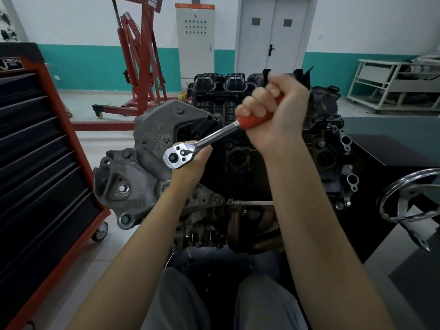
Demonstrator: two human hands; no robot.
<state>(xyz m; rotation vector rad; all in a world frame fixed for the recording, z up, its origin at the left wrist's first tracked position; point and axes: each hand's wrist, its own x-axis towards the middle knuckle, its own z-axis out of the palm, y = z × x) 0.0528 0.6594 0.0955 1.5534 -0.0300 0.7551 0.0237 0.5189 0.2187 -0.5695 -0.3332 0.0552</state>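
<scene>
Soft, even indoor light is seen, brightest on the walls (357, 25) behind the engine (238, 160). Hard glare is caught on the ratchet (177, 156) in front of the engine, and on the handwheel (404, 186) to its right. Deep shadow is held under the engine. Left of it, the cabinet (35, 163) is bowed by the wide lens. Slight softness is noted throughout.

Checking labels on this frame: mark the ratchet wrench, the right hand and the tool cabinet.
ratchet wrench (176, 156): head view, on its chrome ratchet head.
right hand (285, 120): head view, on the fist gripping the red handle.
tool cabinet (35, 163): head view, on its black drawer fronts.
</scene>
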